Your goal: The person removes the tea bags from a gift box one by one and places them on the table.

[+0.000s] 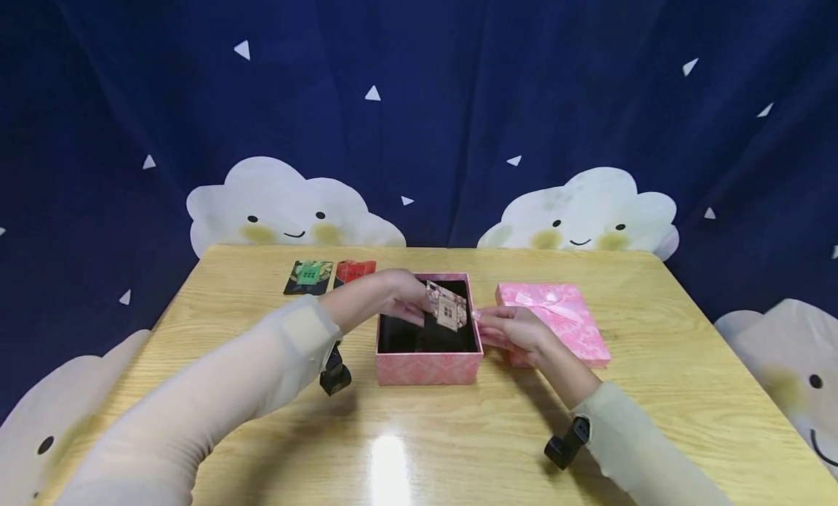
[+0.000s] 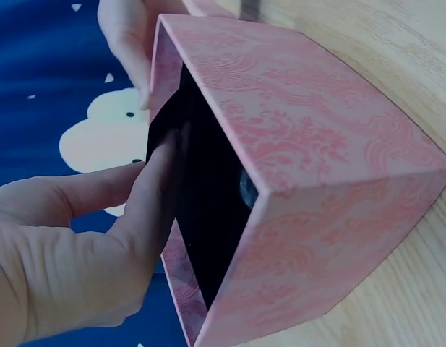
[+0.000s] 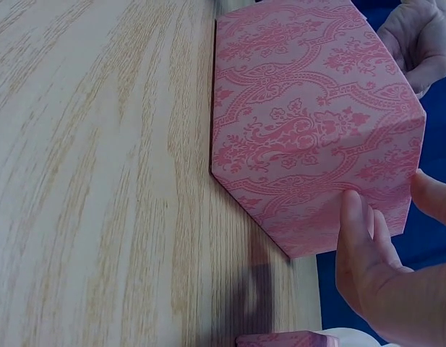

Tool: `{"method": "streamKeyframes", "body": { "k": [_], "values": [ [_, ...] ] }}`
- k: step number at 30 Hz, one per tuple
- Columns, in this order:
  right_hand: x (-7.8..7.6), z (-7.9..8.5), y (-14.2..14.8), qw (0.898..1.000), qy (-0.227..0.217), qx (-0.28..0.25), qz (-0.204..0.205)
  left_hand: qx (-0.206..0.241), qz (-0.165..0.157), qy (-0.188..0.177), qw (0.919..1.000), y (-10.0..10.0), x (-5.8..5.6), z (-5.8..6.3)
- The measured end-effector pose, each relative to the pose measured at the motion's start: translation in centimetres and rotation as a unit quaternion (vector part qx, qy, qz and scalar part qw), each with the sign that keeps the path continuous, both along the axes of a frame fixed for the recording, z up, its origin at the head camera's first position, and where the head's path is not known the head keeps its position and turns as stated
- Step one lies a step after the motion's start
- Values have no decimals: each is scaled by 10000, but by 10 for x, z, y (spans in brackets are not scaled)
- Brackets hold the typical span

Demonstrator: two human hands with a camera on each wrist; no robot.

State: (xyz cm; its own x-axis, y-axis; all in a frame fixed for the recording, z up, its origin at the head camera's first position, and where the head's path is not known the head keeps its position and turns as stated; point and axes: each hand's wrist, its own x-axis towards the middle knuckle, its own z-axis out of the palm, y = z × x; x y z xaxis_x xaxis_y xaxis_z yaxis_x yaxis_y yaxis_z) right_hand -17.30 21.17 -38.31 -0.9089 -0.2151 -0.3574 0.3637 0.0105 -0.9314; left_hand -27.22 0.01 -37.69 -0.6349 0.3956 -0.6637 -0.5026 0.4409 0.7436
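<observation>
A pink patterned box [image 1: 428,368] with a black inside stands without its lid on the table. My left hand [image 1: 407,294] reaches over its opening and pinches a small flat packet [image 1: 448,307] with a floral print and a pale label. From the left wrist side, the packet's dark back [image 2: 167,119] shows between thumb and fingers at the box's mouth. On the right wall, my right hand [image 1: 513,328] grips the box, thumb at the rim and fingers against the outer side. The right wrist view shows those fingers [image 3: 356,224] on the pink pattern.
Right of the box lies its pink lid [image 1: 583,331] with a ribbon bow. Toward the back left are a green-and-black packet [image 1: 308,276] and a red packet [image 1: 354,270], the latter partly behind my left arm. A dark blue curtain [image 1: 432,113] hangs behind the wooden table [image 1: 655,390].
</observation>
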Motion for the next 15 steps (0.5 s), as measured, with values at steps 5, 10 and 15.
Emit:
{"method": "streamKeyframes", "body": {
  "k": [5, 10, 15],
  "values": [
    [3, -2, 1, 10000, -24, 23, 9, -147, 79, 128, 9998, -3, 38, 51],
    [3, -3, 0, 10000, -74, 28, -28, 12, 87, 229, 9997, -10, 47, 65],
    [2, 0, 1, 10000, -33, -20, -65, 225, 42, 212, 9995, -16, 47, 72]
  ]
}}
